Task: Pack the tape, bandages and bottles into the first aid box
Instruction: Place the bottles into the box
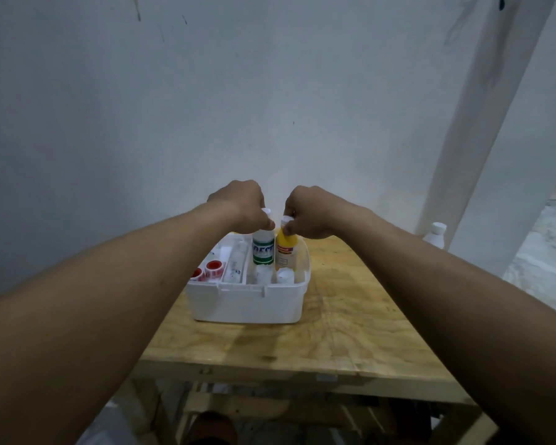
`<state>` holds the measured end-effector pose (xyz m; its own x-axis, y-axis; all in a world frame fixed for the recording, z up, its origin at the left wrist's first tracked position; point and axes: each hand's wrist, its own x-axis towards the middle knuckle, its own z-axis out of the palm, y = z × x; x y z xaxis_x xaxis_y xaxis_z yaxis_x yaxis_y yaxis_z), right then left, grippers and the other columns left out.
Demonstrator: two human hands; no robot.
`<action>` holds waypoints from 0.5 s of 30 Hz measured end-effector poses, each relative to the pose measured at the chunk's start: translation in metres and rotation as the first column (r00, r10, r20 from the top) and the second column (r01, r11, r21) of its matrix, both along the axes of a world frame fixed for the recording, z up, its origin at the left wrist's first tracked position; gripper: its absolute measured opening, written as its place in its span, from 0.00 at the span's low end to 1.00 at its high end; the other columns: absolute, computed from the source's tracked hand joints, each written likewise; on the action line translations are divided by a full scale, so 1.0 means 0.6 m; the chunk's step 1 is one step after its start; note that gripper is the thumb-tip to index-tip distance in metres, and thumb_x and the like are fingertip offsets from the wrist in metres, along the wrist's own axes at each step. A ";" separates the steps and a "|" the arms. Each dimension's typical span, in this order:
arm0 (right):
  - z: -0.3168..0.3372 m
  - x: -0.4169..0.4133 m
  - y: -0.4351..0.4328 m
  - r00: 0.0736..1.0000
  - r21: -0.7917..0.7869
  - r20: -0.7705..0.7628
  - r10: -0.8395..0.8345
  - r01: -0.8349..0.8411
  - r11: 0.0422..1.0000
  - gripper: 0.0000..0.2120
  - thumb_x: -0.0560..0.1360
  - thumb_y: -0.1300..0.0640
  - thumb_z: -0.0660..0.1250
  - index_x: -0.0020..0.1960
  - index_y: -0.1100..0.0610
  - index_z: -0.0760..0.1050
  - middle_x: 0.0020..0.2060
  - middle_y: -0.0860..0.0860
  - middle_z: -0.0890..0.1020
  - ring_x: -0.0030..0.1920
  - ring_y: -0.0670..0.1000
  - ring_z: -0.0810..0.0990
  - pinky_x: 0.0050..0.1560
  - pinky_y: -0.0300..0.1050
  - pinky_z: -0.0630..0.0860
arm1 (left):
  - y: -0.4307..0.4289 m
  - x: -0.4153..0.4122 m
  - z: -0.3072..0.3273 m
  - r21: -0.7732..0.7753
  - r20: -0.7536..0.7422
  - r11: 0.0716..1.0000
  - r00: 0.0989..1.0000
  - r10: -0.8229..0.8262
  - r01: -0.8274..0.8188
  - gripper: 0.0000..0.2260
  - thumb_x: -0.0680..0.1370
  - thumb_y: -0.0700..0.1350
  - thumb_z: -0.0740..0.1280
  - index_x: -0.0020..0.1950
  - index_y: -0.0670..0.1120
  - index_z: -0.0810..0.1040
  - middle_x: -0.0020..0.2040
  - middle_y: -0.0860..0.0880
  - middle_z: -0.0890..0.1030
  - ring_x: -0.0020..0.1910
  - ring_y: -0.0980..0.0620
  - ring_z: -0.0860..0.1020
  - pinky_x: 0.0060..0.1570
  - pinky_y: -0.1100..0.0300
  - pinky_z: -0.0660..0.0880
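Note:
A white first aid box (247, 305) stands open on the wooden table (334, 329). My left hand (241, 205) grips the cap of a white bottle with a green label (263, 248), upright in the box's right compartment. My right hand (308, 211) pinches the top of a yellow bottle (286, 250) right beside it. Two more white bottle caps (275, 275) show in front of them. Red-and-white tape rolls (207, 270) lie in the left compartment. Clear wrapped bandage packs (235, 263) fill the middle slot.
A white bottle (435, 234) stands at the table's far right edge, next to a slanted white post (482, 117). A grey wall rises just behind the box. The table's front edge runs below my forearms.

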<state>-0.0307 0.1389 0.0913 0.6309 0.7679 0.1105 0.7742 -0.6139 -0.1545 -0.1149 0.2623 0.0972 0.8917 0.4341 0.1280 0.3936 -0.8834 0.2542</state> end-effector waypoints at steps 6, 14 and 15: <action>-0.020 0.003 0.004 1.000 -0.049 0.025 -0.002 0.003 0.999 0.14 0.75 0.52 0.74 0.56 0.59 0.80 0.47 0.53 0.83 0.45 0.54 0.81 0.49 0.50 0.81 | 0.003 0.006 -0.017 0.052 -0.065 0.999 0.998 0.007 -0.003 0.21 0.71 0.58 0.75 0.58 0.46 0.81 0.55 0.48 0.83 0.50 0.45 0.80 0.54 0.47 0.78; -0.034 0.000 0.003 1.000 -0.066 0.031 -0.002 0.005 0.998 0.14 0.75 0.54 0.73 0.57 0.60 0.79 0.47 0.54 0.83 0.45 0.54 0.81 0.50 0.50 0.82 | -0.004 0.009 -0.029 0.174 -0.089 0.985 0.996 0.020 -0.004 0.21 0.72 0.60 0.73 0.57 0.49 0.80 0.50 0.49 0.82 0.50 0.46 0.77 0.54 0.49 0.72; -0.034 0.000 0.003 0.999 -0.067 0.033 0.000 0.002 0.998 0.14 0.75 0.54 0.73 0.57 0.60 0.79 0.47 0.54 0.84 0.45 0.54 0.81 0.50 0.51 0.82 | -0.005 0.011 -0.030 0.185 -0.089 0.983 0.996 0.022 -0.005 0.21 0.72 0.61 0.73 0.57 0.49 0.80 0.50 0.49 0.82 0.50 0.46 0.77 0.54 0.49 0.72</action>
<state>-0.0305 0.1404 0.0706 0.6289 0.7734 0.0796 0.7773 -0.6230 -0.0875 -0.1083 0.2594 0.0789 0.8975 0.4228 0.1259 0.4199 -0.9062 0.0500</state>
